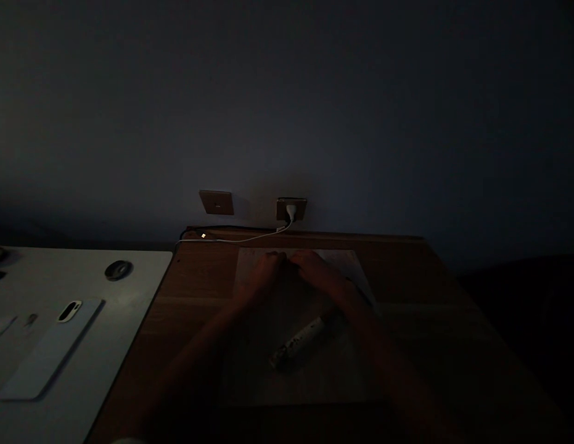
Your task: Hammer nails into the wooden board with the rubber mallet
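My left hand and my right hand are close together above the far part of a pale sheet on the wooden table. The fingers of both hands are curled closed. Whatever they hold between them is small and dark, and I cannot make it out in the low light. Nearer to me on the sheet, a light tube-shaped thing with dark marks lies at a slant, one end close to my right forearm. A thin dark thing shows just beyond that forearm, partly hidden by it.
A white table adjoins the wooden table on the left. It bears a phone and a roll of tape. At the wall, a white plug sits in a socket, its cable running left along the wooden table's back edge.
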Demonstrator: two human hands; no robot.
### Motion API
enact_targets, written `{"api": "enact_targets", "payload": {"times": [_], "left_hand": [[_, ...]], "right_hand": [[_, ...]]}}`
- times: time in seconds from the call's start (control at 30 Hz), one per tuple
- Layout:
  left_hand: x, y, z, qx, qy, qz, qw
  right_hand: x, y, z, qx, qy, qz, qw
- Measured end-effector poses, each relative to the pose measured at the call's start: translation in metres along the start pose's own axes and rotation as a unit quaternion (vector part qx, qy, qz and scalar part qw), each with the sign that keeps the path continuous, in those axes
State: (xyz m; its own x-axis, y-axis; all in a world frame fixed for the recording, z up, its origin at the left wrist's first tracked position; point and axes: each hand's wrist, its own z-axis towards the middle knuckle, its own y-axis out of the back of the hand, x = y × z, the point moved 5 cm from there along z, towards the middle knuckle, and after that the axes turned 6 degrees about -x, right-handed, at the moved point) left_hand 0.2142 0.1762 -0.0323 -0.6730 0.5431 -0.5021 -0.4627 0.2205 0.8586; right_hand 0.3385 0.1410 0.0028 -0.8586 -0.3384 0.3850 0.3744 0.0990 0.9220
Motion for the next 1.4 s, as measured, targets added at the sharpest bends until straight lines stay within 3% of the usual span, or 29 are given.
{"api": "enact_targets", "payload": {"times": [0.2, 0.43, 0.53, 0.7, 0.83, 1.0, 1.13, 1.2, 1.27, 1.4], "left_hand": [[-0.002, 0.001, -0.004, 0.015, -0.014, 0.026, 0.999], [-0.007, 0.001, -0.004, 0.033, 0.01, 0.061, 0.998], [-0.008, 0.002, -0.005, 0.025, 0.022, 0.062, 0.998], [-0.01, 0.006, -0.011, -0.001, 0.033, 0.047, 0.998], [-0.018, 0.012, -0.01, -0.005, 0.038, 0.026, 0.999], [-0.036, 0.01, -0.019, 0.03, -0.079, 0.011, 0.996], [-0.039, -0.001, -0.032, 0.062, -0.167, 0.008, 0.984], [-0.036, -0.004, -0.039, 0.052, -0.197, 0.013, 0.979], [-0.03, -0.001, -0.05, 0.02, -0.22, 0.017, 0.975], [-0.007, 0.022, -0.095, -0.065, -0.196, 0.055, 0.977]], "right_hand": [[-0.003, 0.014, -0.002, -0.028, -0.01, 0.025, 0.999], [-0.006, 0.01, -0.035, 0.006, -0.042, 0.074, 0.996], [-0.013, 0.013, -0.043, -0.011, -0.073, 0.075, 0.994], [-0.032, 0.022, -0.039, -0.056, -0.139, 0.046, 0.988], [-0.037, 0.015, -0.032, -0.052, -0.165, 0.014, 0.985], [-0.027, 0.007, -0.03, -0.031, -0.13, 0.007, 0.991], [-0.018, 0.014, -0.042, -0.024, -0.106, 0.015, 0.994], [-0.017, 0.022, -0.056, -0.052, -0.104, 0.016, 0.993], [-0.022, 0.033, -0.078, -0.131, -0.113, 0.02, 0.985], [-0.046, 0.038, -0.159, -0.327, -0.216, 0.02, 0.92]]}}
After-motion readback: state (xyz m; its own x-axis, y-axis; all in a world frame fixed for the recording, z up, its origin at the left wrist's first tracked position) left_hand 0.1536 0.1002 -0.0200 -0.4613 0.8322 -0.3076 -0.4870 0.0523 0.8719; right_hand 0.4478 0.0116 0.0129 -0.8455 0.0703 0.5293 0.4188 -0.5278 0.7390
